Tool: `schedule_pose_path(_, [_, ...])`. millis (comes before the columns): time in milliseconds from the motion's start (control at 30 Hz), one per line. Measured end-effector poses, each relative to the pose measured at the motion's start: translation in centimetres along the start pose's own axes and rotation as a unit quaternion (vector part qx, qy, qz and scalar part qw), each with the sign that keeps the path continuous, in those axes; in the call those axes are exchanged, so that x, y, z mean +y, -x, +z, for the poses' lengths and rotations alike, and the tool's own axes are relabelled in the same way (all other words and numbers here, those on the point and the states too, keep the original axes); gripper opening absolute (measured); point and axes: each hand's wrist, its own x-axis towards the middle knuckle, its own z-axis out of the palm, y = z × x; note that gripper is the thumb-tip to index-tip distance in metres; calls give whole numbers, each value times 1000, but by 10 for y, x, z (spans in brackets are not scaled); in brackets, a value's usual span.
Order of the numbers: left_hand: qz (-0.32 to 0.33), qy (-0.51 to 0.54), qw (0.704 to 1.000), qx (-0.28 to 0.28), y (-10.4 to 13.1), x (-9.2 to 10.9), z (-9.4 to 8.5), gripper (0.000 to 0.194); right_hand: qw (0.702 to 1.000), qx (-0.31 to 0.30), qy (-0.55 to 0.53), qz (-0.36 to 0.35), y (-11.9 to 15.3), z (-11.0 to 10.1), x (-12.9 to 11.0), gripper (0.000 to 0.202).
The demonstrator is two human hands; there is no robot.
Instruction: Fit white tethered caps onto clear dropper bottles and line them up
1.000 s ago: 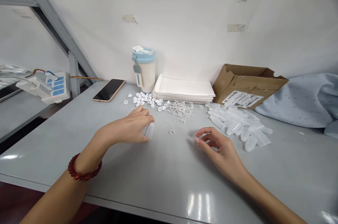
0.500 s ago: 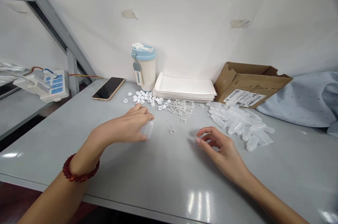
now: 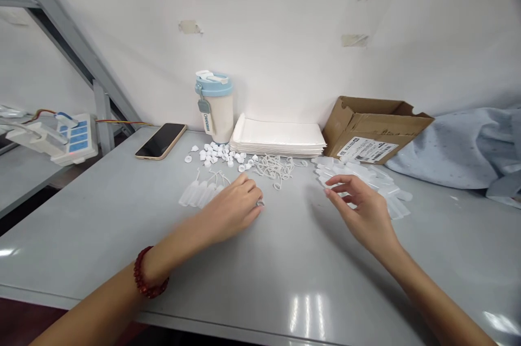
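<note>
My left hand (image 3: 238,206) is closed at the middle of the table, its fingertips on a white looped strap (image 3: 260,203) whose ring peeks out beside them. Left of it lies a row of clear plastic tubes (image 3: 200,193) with looped straps at their tops, partly hidden by that hand. My right hand (image 3: 362,207) hovers with fingers curved and apart, holding nothing. It is in front of a heap of loose clear tubes (image 3: 393,191) and covers part of it. A tangle of white looped straps (image 3: 279,168) and a scatter of small white caps (image 3: 222,153) lie farther back.
Along the wall stand a blue-lidded cup (image 3: 217,109), a stack of white padded envelopes (image 3: 280,137) and an open cardboard box (image 3: 376,129). A phone (image 3: 160,141) lies at the back left, near a power strip (image 3: 77,139). Blue-grey cloth (image 3: 464,150) is bunched at the right.
My left hand has moved right, from the row of tubes onto the single looped strap, uncovering the row. My right hand has shifted slightly right and up, nearer the loose tubes.
</note>
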Motion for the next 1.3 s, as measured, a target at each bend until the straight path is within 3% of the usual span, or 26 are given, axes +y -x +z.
schedule_pose_path(100, [6,12,1000,15,-3,4,6,23,995,31,79,-43,-9,-3,13,12])
schedule_pose_path(300, [19,66,991,117,-2,9,6,19,962,-9,262,-78,-17,0,30,17])
schedule_pose_path(400, [31,87,985,145,-2,10,8,16,952,-26,299,-67,-17,2,31,17])
schedule_pose_path(600, [54,118,975,178,-4,12,15,15,973,-60,214,-68,-7,8,17,18])
schedule_pose_path(767, [41,173,961,213,-4,18,14,15,991,-92,57,-81,13,15,-10,20])
schedule_pose_path(900, [9,231,947,224,-4,23,11,12,988,-129,-55,-69,25,20,-26,17])
schedule_pose_path(1067, [-43,314,928,196,-3,31,7,10,984,-141,-78,-80,28,22,-32,14])
schedule_pose_path(1300, [-52,336,924,176,-3,35,5,10,982,-136,-71,-108,30,21,-31,14])
